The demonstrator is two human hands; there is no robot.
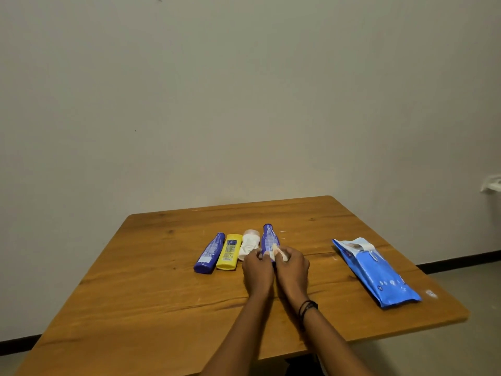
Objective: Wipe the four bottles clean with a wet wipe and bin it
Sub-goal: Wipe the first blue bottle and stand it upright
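The worktop (pixel 162 267) carries everything; the blue wipe pack (pixel 376 272) lies along its right edge, flap lifted, well apart from the bottles. Four bottles lie in a row about midway between the left and right edges, nearer the far edge than the near one: the left blue bottle (pixel 209 253), the yellow bottle (pixel 229 252) and the white bottle (pixel 249 244) close together, then the right blue bottle (pixel 268 238), the one we are working on. Our left hand (pixel 257 270) curls its fingers round that bottle's near end; our right hand (pixel 292 267), just beside it, pinches the wet wipe (pixel 280 253) against the bottle's side. To do this step well, we judge we should steady the bottle with the left hand, draw the wipe along its full length, and turn it so the underside is covered; the white bottle sits close, so strokes should stay narrow. Open room lies toward the near edge and between bottle and pack; no bin shows.
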